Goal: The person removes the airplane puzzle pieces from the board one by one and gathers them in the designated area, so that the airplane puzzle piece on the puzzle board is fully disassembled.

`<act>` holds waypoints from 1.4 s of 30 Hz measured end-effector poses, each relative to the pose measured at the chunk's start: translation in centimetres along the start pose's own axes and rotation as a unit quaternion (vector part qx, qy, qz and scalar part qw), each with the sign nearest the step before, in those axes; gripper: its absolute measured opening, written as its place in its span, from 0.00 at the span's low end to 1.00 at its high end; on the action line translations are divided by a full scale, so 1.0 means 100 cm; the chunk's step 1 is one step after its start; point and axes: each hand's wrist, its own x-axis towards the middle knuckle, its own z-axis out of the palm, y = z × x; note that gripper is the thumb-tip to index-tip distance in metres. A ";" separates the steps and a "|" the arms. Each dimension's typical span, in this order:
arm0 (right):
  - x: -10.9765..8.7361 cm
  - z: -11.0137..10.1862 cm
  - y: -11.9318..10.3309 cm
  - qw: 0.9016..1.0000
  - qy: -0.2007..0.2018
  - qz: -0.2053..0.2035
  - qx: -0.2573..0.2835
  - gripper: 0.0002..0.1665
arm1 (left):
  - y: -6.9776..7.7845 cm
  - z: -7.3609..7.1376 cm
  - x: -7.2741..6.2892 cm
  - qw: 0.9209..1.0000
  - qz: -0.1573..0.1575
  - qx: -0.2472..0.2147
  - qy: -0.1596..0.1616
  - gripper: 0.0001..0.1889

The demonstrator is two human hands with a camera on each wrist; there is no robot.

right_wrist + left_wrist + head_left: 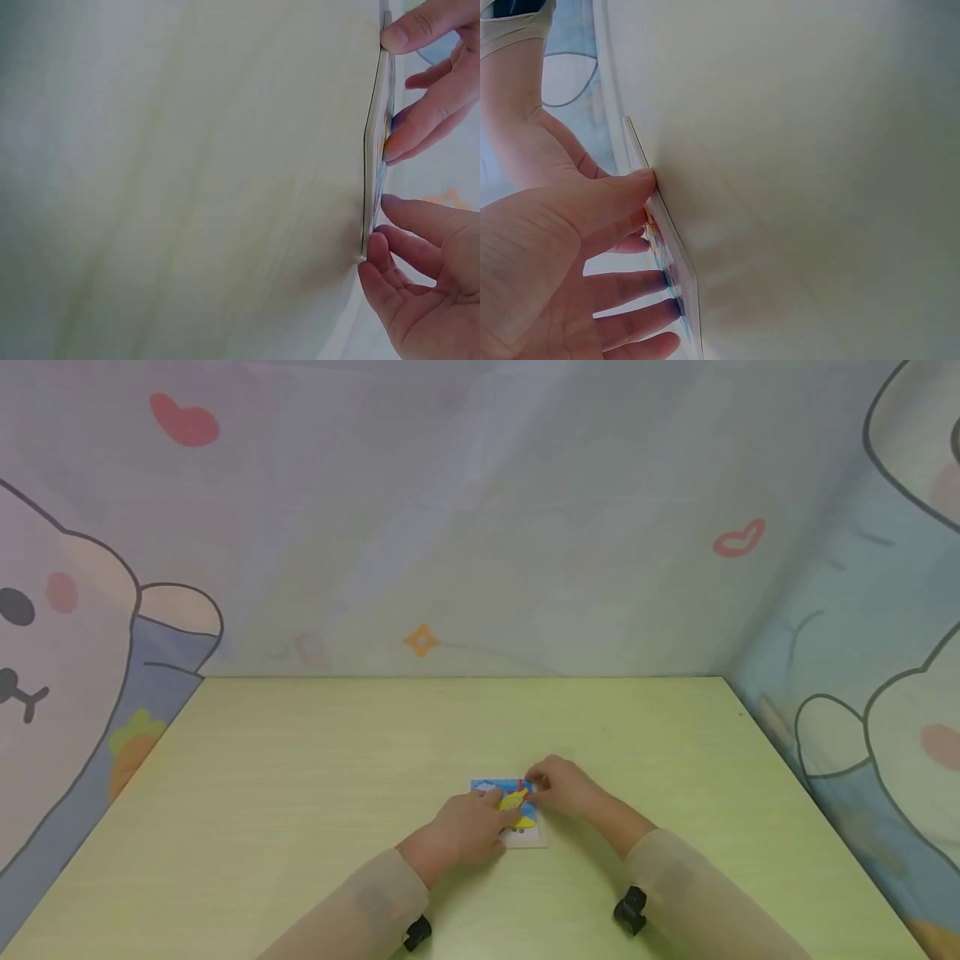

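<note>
Picture board (531,837) — head view shows face, wrist views edge (369,180); left hand (467,828) straight-fingered, right hand (567,788) — hold unclear.

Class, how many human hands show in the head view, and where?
2: the left hand lies over the left of the picture board; the right hand is at its upper right edge. None seems hidden.

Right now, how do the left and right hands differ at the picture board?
Place: the left hand reaches over the near left part of the picture board; the right hand is at its far right corner.
Pose: the left hand is spread out; the right hand is curled in.
Cover: the left hand hides more of the board than the right hand.
Shared: both touch the board.
</note>
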 end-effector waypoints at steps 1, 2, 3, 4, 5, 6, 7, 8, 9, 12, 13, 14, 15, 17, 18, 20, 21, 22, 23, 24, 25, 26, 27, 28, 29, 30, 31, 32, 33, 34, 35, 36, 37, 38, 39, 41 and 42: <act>0.000 0.000 -0.001 1.000 0.002 0.000 -0.007 0.15 | 0.000 -0.001 0.000 1.000 0.000 0.000 0.000 0.26; 0.000 0.000 -0.002 1.000 0.005 -0.001 -0.017 0.14 | 0.000 -0.001 0.000 1.000 -0.001 -0.001 0.001 0.25; 0.000 0.000 -0.002 1.000 0.009 -0.001 -0.024 0.14 | 0.000 -0.001 0.000 1.000 -0.002 -0.003 0.001 0.25; 0.000 0.000 -0.003 0.999 0.012 0.001 -0.030 0.14 | 0.000 -0.002 0.000 1.000 -0.002 -0.004 0.002 0.25; 0.000 0.001 -0.003 0.999 0.016 0.003 -0.033 0.14 | 0.001 -0.002 -0.001 1.000 -0.002 -0.004 0.002 0.25; 0.000 0.001 -0.004 0.999 0.020 0.005 -0.036 0.13 | 0.001 -0.003 -0.001 1.000 -0.002 -0.005 0.003 0.25; 0.000 0.001 -0.004 0.999 0.023 0.010 -0.037 0.12 | 0.001 -0.003 -0.001 1.000 -0.001 -0.006 0.002 0.25; 0.000 0.001 -0.004 0.999 0.025 0.015 -0.037 0.11 | 0.001 -0.003 -0.001 1.000 -0.001 -0.006 0.003 0.25; 0.001 0.001 -0.004 0.999 0.025 0.018 -0.035 0.10 | 0.001 -0.003 -0.001 1.000 0.000 -0.005 0.003 0.25; 0.002 0.002 -0.002 0.999 0.022 0.029 -0.021 0.06 | 0.002 -0.003 -0.001 1.000 0.000 -0.004 0.003 0.25; 0.002 0.003 -0.003 0.999 0.021 0.033 -0.017 0.06 | 0.002 -0.002 -0.001 1.000 -0.001 -0.003 0.003 0.25; 0.002 0.003 -0.003 0.999 0.020 0.038 -0.015 0.05 | 0.002 -0.002 -0.001 1.000 -0.001 -0.001 0.004 0.25; 0.003 0.003 -0.003 0.999 0.019 0.041 -0.012 0.05 | 0.002 -0.002 -0.001 1.000 -0.001 0.000 0.004 0.25; 0.003 0.003 -0.003 0.998 0.020 0.054 -0.006 0.05 | 0.002 -0.002 -0.001 1.000 0.001 0.004 0.006 0.25; 0.003 0.003 -0.003 0.998 0.023 0.058 -0.002 0.05 | 0.002 -0.002 -0.001 1.000 0.002 0.005 0.007 0.25; 0.003 0.003 -0.002 0.998 0.027 0.064 0.005 0.05 | 0.002 -0.002 -0.001 1.000 0.003 0.005 0.007 0.25; 0.003 0.002 -0.002 0.997 0.029 0.066 0.010 0.05 | 0.002 -0.002 -0.001 1.000 0.003 0.006 0.006 0.25; 0.003 0.002 -0.002 0.997 0.030 0.069 0.014 0.05 | 0.002 -0.002 -0.001 1.000 0.003 0.006 0.007 0.25; 0.003 0.002 -0.002 0.997 0.032 0.069 0.017 0.05 | 0.002 -0.002 -0.001 1.000 0.002 0.004 0.006 0.25; 0.003 0.002 -0.002 0.997 0.034 0.069 0.022 0.05 | 0.003 -0.002 -0.001 1.000 0.001 0.003 0.007 0.25; 0.003 0.001 -0.002 0.996 0.036 0.070 0.028 0.05 | 0.002 -0.002 -0.001 1.000 -0.001 0.000 0.006 0.25; 0.003 0.000 -0.002 0.996 0.038 0.071 0.035 0.05 | 0.002 -0.002 -0.001 1.000 -0.002 -0.002 0.006 0.25; 0.003 0.000 -0.003 0.996 0.039 0.071 0.042 0.05 | 0.002 -0.002 -0.001 1.000 -0.003 -0.003 0.006 0.25; 0.003 0.000 -0.002 0.996 0.039 0.067 0.049 0.05 | 0.002 -0.002 -0.001 1.000 -0.004 -0.007 0.004 0.25; 0.003 0.000 -0.002 0.996 0.039 0.063 0.058 0.04 | 0.002 -0.002 -0.002 1.000 -0.005 -0.011 0.003 0.25; 0.003 -0.001 -0.001 0.995 0.039 0.060 0.066 0.04 | 0.002 -0.002 -0.002 1.000 -0.005 -0.012 0.003 0.25; 0.004 -0.001 0.000 0.995 0.039 0.058 0.077 0.04 | 0.002 -0.002 -0.002 1.000 -0.005 -0.013 0.004 0.25; 0.004 0.000 0.001 0.994 0.039 0.055 0.087 0.05 | 0.002 -0.002 -0.002 1.000 -0.005 -0.013 0.004 0.25; 0.005 0.000 0.003 0.993 0.038 0.053 0.099 0.06 | 0.002 -0.002 -0.003 1.000 -0.005 -0.011 0.004 0.25; 0.006 0.001 0.006 0.992 0.037 0.052 0.111 0.08 | 0.002 -0.002 -0.003 1.000 -0.006 -0.010 0.003 0.25; 0.006 0.001 0.008 0.991 0.038 0.053 0.120 0.08 | 0.002 -0.002 -0.003 1.000 -0.007 -0.009 0.003 0.25; 0.007 0.002 0.011 0.989 0.040 0.056 0.128 0.09 | 0.001 -0.002 -0.003 1.000 -0.007 -0.007 0.003 0.25; 0.007 0.002 0.014 0.987 0.040 0.059 0.142 0.09 | 0.001 -0.001 -0.003 1.000 -0.006 -0.006 0.004 0.25; 0.007 0.002 0.018 0.986 0.040 0.059 0.150 0.09 | 0.002 -0.002 -0.003 1.000 -0.006 -0.006 0.003 0.25; 0.006 0.002 0.021 0.985 0.039 0.058 0.160 0.09 | 0.002 -0.002 -0.003 1.000 -0.005 -0.007 0.002 0.25; 0.003 0.001 0.026 0.982 0.041 0.057 0.174 0.09 | 0.003 -0.003 -0.003 1.000 -0.005 -0.010 0.003 0.25; 0.002 0.001 0.029 0.981 0.042 0.059 0.180 0.09 | 0.004 -0.004 -0.003 1.000 -0.004 -0.010 0.004 0.25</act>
